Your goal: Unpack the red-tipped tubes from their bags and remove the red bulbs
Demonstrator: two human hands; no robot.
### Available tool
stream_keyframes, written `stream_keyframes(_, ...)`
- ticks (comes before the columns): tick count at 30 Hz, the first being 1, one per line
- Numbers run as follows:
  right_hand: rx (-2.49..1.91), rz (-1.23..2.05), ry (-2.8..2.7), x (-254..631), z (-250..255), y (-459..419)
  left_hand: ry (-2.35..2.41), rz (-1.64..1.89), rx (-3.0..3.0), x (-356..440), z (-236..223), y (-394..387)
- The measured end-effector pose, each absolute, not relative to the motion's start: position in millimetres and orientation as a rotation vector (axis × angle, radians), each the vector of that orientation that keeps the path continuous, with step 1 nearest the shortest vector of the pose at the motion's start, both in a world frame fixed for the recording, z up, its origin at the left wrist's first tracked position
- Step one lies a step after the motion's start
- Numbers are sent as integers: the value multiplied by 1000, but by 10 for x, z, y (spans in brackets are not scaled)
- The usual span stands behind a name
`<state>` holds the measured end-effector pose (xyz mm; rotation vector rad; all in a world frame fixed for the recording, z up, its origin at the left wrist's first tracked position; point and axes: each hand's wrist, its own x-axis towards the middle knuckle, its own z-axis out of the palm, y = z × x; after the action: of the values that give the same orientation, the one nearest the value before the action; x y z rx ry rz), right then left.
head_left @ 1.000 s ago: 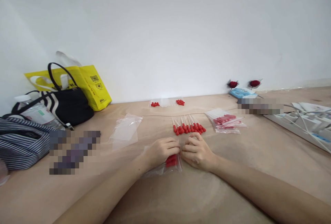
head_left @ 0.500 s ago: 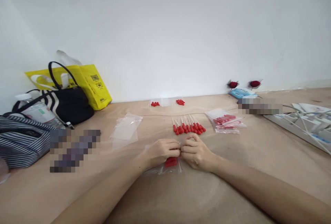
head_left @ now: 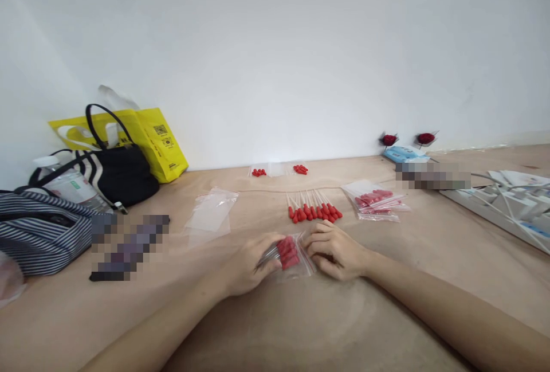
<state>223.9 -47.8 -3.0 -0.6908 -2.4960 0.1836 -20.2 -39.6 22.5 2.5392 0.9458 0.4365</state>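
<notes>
Left hand [head_left: 247, 266]: partly closed, holding a clear bag [head_left: 296, 273] between thumb and fingers, low over the table [head_left: 344, 326] at near centre; inside the bag, a stack of red tips [head_left: 289, 251], facing right, with the zip edge towards the other hand; right hand [head_left: 335, 251]: loosely curled, with fingertips at that zip edge, cannot tell if pinching it or only touching; just beyond both hands, a row of red-tipped sticks [head_left: 315, 210], fanned, tips towards the near side; right of the row, a pile of filled bags [head_left: 373, 200], red showing through, overlapping; left of the row, well apart, a few flat bags [head_left: 210, 211], loosely stacked; at the far edge, near the wall [head_left: 275, 62], two small red clusters [head_left: 301, 169] side by side, with clear plastic between; far left, a yellow bag [head_left: 165, 148] behind a black bag [head_left: 124, 174]; far right, a blue packet [head_left: 406, 155] below two red flowers [head_left: 425, 138]
</notes>
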Motion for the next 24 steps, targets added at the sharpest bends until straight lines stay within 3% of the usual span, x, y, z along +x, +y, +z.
stream_keyframes(9, -1010, 575, -2218, 2076, -42, -477, 975, 418, 2450, -257, 163, -533)
stream_keyframes(24, -1194, 683, -2081, 1951, -105, -504, 1013, 392, 2431, -244, 167, -532)
